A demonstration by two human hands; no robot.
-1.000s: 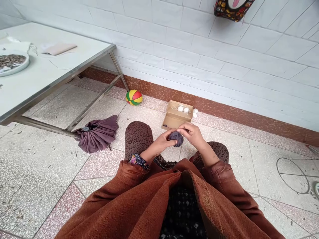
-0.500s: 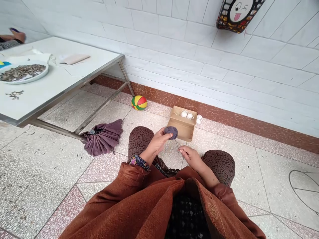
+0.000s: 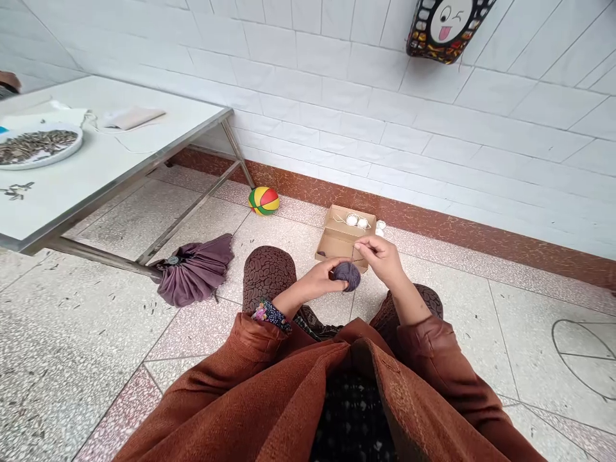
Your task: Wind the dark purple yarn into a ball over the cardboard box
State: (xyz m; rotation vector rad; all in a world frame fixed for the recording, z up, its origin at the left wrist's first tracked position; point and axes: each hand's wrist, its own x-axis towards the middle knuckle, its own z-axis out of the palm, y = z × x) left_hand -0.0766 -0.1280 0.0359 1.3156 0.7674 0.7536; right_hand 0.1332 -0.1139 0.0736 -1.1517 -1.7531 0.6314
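Observation:
A ball of dark purple-grey yarn (image 3: pixel 347 276) rests in my left hand (image 3: pixel 319 280), thumb and fingers closed around its side. Above and to the right of the ball, my right hand (image 3: pixel 383 258) pinches a strand of yarn (image 3: pixel 353 254) that runs taut from it. Just behind the ball, on the floor, lies an open cardboard box (image 3: pixel 333 246), partly covered by my hands. Two small white yarn balls (image 3: pixel 357 221) sit in its far part, and more white yarn (image 3: pixel 380 228) lies against its right side.
A multicoloured ball (image 3: pixel 264 201) and a folded purple umbrella (image 3: pixel 196 269) lie on the floor to the left. On the metal-legged table (image 3: pixel 158 136) stands a plate (image 3: pixel 72 149) of seeds. A wire ring (image 3: pixel 558 350) is at the right; a decorated basket (image 3: pixel 445 29) hangs on the wall.
My right hand has risen from below the yarn ball to above it, drawing the strand upward. The left hand has moved slightly down and right with the ball.

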